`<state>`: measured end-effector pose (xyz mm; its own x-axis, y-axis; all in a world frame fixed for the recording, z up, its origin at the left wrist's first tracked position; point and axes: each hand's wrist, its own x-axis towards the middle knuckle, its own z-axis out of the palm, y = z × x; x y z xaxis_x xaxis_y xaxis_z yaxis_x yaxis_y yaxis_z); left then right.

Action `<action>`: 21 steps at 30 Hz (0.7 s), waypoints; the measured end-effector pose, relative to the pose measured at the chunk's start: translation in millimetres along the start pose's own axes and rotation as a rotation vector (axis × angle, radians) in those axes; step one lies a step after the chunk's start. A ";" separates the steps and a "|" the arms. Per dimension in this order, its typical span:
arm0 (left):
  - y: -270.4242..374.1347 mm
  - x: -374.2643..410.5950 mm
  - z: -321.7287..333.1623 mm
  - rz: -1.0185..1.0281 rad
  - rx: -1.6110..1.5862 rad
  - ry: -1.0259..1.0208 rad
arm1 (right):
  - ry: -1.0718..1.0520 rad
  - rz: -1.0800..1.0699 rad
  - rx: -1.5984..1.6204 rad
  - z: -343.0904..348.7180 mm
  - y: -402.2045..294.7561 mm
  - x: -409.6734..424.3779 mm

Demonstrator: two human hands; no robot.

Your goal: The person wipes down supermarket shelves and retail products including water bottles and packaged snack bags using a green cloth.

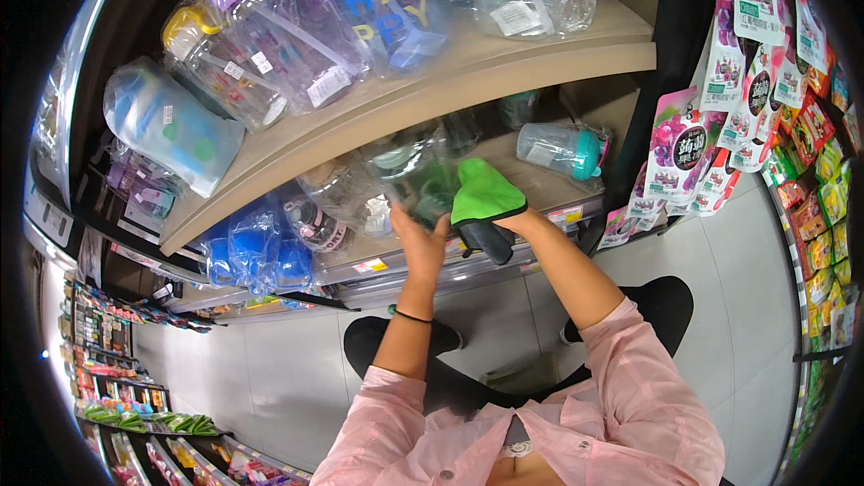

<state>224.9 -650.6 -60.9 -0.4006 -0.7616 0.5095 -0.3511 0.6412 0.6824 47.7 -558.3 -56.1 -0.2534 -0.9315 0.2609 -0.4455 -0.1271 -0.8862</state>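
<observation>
My left hand (420, 239) grips the near side of a clear bottle (410, 165) wrapped in transparent plastic, on the lower shelf (496, 155). Its fingers are partly hidden behind the wrap. Over my right hand (518, 219) lies a green and grey cleaning cloth (486, 192), held against the right side of that bottle; the cloth covers my fingers. Another wrapped bottle (331, 192) stands just left of my left hand. To the right of the cloth, a clear shaker bottle with a teal lid (560, 150) lies on its side.
The upper shelf edge (432, 91) juts out above my hands, carrying several wrapped bottles (297, 40). Wrapped blue cups (260, 250) are at the lower left. Hanging snack pouches (682, 142) border the shelf on the right. Grey floor tiles (297, 358) lie below.
</observation>
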 end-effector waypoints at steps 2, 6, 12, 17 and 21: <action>-2.8 -7.5 8.3 0.094 0.159 0.063 | -0.129 0.025 -0.114 3.0 -19.5 7.1; 25.6 8.6 24.2 0.062 -0.046 -0.031 | 0.178 0.012 0.111 -5.3 7.9 -7.4; 38.1 7.1 31.6 0.081 -0.012 0.006 | 0.384 -0.233 -0.388 -18.8 42.2 -22.2; 54.9 -29.7 9.4 0.172 0.123 0.034 | 0.476 -0.246 -0.567 -38.8 -68.9 -106.8; 127.9 -5.5 40.0 0.504 -0.041 -0.307 | 0.319 -0.261 0.170 -49.4 -48.3 -171.3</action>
<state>148.3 -560.6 2.6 -0.7380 -0.2979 0.6055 -0.0235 0.9081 0.4181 70.2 -375.8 -39.1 -0.4154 -0.7120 0.5661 -0.3895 -0.4232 -0.8181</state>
